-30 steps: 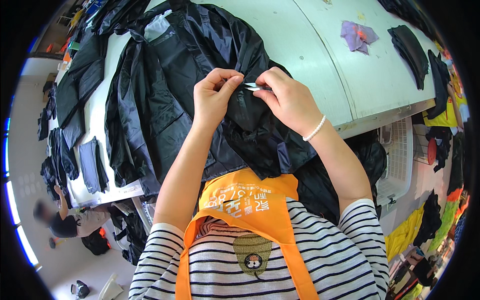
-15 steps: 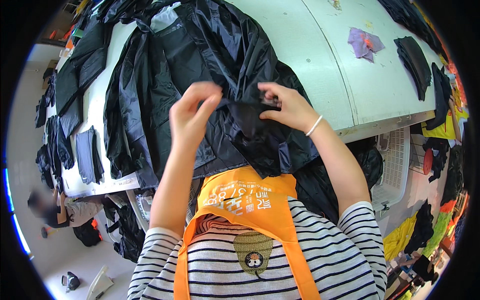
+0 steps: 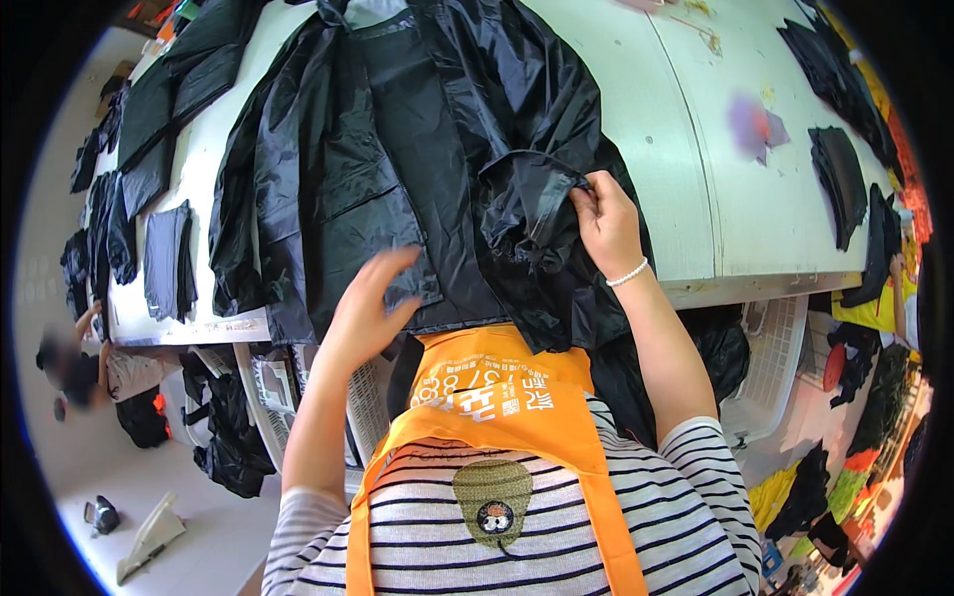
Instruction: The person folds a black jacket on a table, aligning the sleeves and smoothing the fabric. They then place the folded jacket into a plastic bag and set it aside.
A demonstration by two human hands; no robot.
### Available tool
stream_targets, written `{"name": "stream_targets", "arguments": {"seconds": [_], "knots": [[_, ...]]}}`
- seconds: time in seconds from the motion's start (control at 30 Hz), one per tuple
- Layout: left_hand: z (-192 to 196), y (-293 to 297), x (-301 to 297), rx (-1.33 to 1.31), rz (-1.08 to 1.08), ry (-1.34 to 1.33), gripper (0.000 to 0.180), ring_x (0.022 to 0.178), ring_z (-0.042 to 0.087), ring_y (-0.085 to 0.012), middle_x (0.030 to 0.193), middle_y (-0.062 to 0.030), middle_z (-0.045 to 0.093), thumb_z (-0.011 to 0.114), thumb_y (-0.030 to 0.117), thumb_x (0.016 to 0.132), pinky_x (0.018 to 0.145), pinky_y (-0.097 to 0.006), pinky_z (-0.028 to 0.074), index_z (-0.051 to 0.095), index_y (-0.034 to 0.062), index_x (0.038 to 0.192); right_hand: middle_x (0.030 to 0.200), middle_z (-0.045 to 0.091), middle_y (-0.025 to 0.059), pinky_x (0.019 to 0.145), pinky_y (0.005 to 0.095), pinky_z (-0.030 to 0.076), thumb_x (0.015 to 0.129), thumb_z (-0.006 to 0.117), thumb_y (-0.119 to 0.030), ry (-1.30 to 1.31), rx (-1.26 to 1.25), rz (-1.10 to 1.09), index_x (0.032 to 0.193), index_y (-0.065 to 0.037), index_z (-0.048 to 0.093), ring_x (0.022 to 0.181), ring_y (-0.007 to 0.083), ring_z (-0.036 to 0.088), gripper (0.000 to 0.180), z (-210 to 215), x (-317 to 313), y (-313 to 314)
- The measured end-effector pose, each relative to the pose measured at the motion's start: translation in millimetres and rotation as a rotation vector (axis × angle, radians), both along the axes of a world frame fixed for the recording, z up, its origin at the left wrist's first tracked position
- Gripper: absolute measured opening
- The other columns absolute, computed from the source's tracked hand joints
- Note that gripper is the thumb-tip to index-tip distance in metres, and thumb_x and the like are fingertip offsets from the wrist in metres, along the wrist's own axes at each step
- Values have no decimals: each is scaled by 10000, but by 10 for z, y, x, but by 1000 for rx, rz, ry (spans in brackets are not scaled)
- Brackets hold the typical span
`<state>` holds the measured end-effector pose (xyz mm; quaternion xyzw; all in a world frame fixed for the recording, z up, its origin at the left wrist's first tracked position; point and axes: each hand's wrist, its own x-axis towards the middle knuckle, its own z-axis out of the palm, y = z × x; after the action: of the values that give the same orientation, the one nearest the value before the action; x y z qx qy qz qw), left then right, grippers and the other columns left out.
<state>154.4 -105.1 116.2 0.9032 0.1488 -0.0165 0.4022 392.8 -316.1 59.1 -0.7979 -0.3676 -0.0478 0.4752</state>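
One right hand point(image 3: 608, 230) is pinching a black jacket point(image 3: 402, 109); one left hand point(image 3: 368, 308) is pointing far, fingers point(image 3: 386, 264) loosely apart. White writing point(image 3: 482, 395) is showing on an orange apron point(image 3: 512, 443).

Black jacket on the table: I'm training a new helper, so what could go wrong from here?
The black jacket might slide or twist if tugged, since only the right hand grips it; the left hand is open and blurred.
Its thin, creased fabric could snag on the white beaded bracelet close by.
Its lower end reaches the near edge of the table, so it might slip off.
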Motion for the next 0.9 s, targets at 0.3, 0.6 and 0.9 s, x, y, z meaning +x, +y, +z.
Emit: {"name": "stream_targets", "arguments": {"seconds": [0.3,0.6,0.9], "knots": [[-206,-273,1615,-524,-131,-93,802,1014,572,-185,1154,-123,581,789,78,633,874,-278,463,414,36,1341,862,626,77,694,265,470,924,596,-271,747,445,48,925,4,549,769,128,573,279,352,-57,-54],[-4,-844,1440,-103,330,-532,165,611,560,-323,648,-170,528,668,-9,624,554,-347,444,520,9,695,624,414,73,521,276,386,648,582,122,17,96,-340,696,-18,434,522,195,387,210,319,-235,-186],[-130,-423,1457,168,341,-741,250,647,455,-236,727,-110,534,641,-59,565,613,-262,405,472,43,719,775,482,63,472,233,330,615,659,132,-63,221,123,747,-60,432,529,172,400,326,615,-591,-361]]}}
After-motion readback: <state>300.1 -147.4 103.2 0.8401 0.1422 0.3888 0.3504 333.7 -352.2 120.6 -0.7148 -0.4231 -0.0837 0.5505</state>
